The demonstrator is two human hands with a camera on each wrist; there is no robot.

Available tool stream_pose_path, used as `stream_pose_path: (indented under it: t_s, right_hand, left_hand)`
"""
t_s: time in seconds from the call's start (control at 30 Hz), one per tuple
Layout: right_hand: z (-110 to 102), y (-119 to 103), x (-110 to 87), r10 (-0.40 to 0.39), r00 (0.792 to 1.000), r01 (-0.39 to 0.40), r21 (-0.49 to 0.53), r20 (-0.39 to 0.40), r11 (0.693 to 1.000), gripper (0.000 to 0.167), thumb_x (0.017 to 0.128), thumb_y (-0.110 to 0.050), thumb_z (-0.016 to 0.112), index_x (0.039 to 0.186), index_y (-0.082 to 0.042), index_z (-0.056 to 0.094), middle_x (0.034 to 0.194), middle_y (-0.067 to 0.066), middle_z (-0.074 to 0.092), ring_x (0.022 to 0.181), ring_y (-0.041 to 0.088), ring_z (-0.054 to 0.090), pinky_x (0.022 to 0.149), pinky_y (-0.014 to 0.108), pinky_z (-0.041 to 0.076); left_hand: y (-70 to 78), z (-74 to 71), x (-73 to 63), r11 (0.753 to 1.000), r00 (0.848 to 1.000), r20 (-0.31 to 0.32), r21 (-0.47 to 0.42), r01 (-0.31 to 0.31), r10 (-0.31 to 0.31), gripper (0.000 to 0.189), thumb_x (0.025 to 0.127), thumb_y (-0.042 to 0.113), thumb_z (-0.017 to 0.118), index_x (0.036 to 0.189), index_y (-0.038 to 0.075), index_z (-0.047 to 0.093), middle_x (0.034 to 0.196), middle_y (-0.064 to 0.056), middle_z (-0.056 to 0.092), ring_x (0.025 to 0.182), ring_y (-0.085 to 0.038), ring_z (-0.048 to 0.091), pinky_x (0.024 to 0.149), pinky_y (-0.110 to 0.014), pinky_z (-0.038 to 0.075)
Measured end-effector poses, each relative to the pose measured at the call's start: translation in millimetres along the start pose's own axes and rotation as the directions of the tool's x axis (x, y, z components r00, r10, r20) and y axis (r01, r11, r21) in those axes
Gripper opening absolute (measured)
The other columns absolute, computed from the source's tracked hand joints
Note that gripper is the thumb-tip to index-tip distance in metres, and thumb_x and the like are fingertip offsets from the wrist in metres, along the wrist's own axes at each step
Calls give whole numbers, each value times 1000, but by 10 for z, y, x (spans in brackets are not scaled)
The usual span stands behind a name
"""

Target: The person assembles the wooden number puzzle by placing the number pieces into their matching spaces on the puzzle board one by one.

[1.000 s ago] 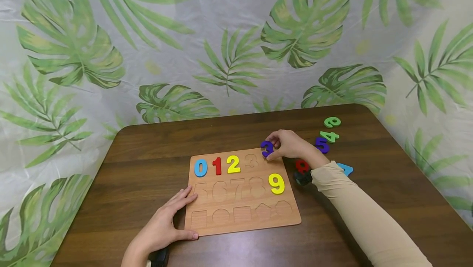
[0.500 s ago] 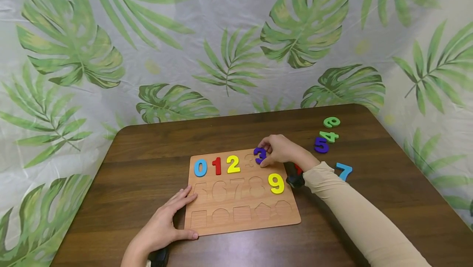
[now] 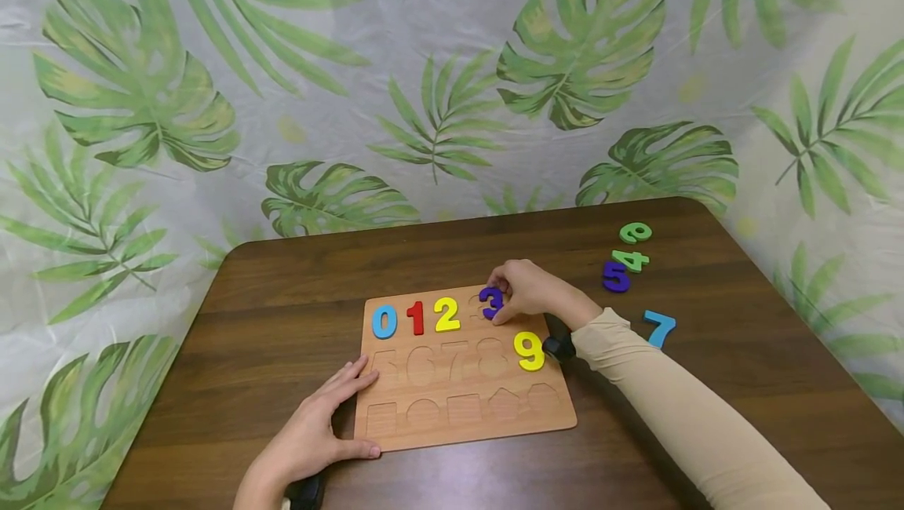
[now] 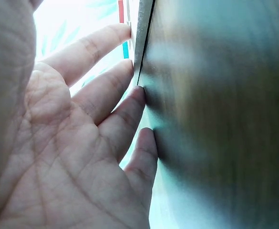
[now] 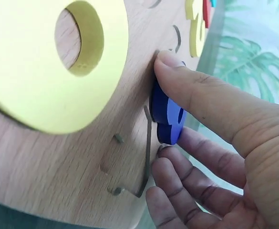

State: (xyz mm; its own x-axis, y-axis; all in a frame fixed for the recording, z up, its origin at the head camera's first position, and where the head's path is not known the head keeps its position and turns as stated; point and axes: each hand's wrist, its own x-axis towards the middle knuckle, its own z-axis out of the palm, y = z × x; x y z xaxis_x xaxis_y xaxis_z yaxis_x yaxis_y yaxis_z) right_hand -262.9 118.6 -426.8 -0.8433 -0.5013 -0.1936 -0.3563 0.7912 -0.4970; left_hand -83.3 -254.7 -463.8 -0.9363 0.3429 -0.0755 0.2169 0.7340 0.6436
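A wooden puzzle board with carved number and shape recesses lies in front of me. My right hand pinches a purple number 3 between thumb and fingers, over the board's top row beside the 3-shaped outline. In the right wrist view the blue-purple piece is close to the wood surface. My left hand rests at the board's left edge, fingers spread and thumb at the lower corner. The left wrist view shows its fingertips along that edge. Blue 0, red 1, yellow 2 and yellow 9 are on the board.
On the table's right side lie a green round numeral, a green 4, a purple 5 and a blue 7. A leaf-patterned cloth hangs behind the dark wooden table.
My right hand has moved left and slightly nearer with the purple 3, from the board's upper right corner to the 3-shaped outline. The red piece is now hidden behind the right wrist. The left hand stays put.
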Motion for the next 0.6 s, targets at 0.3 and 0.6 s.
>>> stream_pose_path:
  t_s: [0.3,0.6]
  right_hand:
    - [49,-66,37,-19,1000,19,-31,-1,999,51,80,-30,98,117,-6,71,102,7,65,91,19,56,81,31,51]
    - [58,-135,68,-8,1000,9,-51,26,999,52,80,-34,98,116,-8,70,106,7,66,94,20,58,85,34,53]
  left_hand:
    - [5,4,-2,1000,1000,-3,5,-1,1,100,69,57,98,155,24,60,174,-2,40,163,-41,32,121,-71,36]
    - [15,5,-2,1000,1000,-16,11,-22,22,100,69,54,99,154,20,61,173,-5,42,162,-43,34,121,-71,37]
